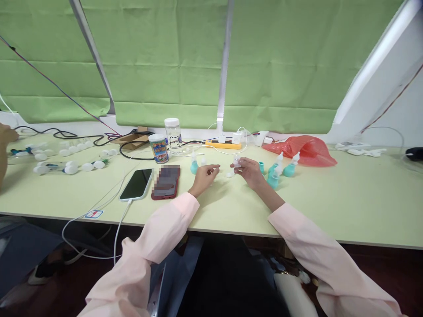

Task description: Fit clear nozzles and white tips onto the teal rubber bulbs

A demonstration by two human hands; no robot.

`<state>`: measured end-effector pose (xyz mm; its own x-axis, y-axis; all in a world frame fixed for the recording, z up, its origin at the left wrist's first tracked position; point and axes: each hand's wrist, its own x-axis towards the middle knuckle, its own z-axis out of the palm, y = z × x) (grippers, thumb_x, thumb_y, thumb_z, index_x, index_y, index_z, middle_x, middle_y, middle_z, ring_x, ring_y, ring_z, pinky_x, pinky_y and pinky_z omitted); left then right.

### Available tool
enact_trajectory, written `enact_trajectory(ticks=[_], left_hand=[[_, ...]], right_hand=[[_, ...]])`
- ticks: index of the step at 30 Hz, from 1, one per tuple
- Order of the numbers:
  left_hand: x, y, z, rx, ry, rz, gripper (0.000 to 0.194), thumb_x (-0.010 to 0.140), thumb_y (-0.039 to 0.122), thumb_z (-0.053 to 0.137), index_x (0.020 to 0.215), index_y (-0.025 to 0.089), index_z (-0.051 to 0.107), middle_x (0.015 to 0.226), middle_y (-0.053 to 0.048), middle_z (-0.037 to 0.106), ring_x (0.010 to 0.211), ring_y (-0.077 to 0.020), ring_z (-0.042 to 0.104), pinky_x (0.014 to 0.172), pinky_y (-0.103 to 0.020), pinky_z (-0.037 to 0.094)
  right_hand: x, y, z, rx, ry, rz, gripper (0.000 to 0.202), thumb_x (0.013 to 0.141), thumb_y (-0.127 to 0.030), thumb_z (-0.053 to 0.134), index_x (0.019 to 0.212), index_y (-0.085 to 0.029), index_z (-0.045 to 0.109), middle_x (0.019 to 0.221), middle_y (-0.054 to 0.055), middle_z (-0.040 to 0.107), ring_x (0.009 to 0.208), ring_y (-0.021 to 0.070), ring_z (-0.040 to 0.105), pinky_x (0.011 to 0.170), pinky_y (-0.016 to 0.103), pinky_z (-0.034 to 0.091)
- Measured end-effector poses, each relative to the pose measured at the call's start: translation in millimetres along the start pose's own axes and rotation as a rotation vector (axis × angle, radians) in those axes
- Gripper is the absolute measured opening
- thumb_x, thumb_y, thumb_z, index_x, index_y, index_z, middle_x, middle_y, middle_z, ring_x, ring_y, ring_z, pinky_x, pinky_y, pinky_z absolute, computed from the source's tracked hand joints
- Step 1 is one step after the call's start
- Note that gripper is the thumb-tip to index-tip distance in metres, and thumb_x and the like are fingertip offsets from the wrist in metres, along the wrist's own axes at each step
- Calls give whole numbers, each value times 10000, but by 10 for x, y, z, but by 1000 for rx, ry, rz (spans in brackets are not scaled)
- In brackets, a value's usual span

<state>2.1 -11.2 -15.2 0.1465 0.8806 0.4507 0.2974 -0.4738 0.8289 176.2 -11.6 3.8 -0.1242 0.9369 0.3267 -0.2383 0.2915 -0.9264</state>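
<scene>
Centre of frame: we note the right hand (250,171) pinching a small clear piece (236,160), apart from and right of the left hand (205,177) (loosely curled; any grip we cannot tell). Teal bulbs (289,170) stand right of centre.

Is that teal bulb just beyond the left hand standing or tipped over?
Standing: the teal bulb is at the bottom, its pale nozzle pointing up.
</scene>
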Motion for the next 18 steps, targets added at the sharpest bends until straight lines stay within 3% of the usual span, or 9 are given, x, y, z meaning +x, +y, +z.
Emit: enact_trajectory(ticks=[4, 6, 9, 12, 18], left_hand=[[36, 26, 238, 476, -60, 263, 320, 745, 269, 432, 1023, 178, 561, 866, -89, 535, 802, -178, 470, 704, -278, 358], [96, 60, 421, 575, -79, 349, 370, 760, 265, 408, 1111, 174, 485, 986, -110, 511, 941, -221, 419, 772, -325, 345], [185, 107, 711, 619, -182, 419, 426, 724, 309, 467, 1127, 174, 443, 1139, -120, 438, 1024, -259, 342, 833, -401, 306], [231, 139, 938, 649, -293, 385, 406, 696, 300, 498, 1084, 188, 461, 1112, -109, 459, 1059, -285, 297, 848, -461, 263], [292, 148, 1079, 616, -273, 315, 283, 725, 175, 439, 1007, 169, 464, 1072, -118, 484, 1064, -252, 318, 836, -434, 260]], right_hand=[[3, -39, -26, -411, 418, -435, 234, 610, -358, 603, 765, -190, 556, 685, 21, 591, 616, 146, 548, 626, 305, 448], [3, -32, -37, -539, 525, -561, 236, 636, -361, 579, 795, -189, 558, 708, 25, 587, 648, 147, 552, 644, 300, 453], [8, -14, -61, -611, 565, -629, 223, 664, -348, 554, 815, -183, 558, 714, 29, 588, 648, 145, 557, 631, 295, 462], [10, -9, -81, -650, 575, -652, 211, 676, -335, 543, 820, -182, 560, 711, 29, 588, 650, 146, 557, 631, 296, 467], [15, 0, -81, -673, 549, -635, 227, 667, -340, 550, 832, -185, 563, 734, 34, 597, 660, 153, 560, 646, 304, 467]])
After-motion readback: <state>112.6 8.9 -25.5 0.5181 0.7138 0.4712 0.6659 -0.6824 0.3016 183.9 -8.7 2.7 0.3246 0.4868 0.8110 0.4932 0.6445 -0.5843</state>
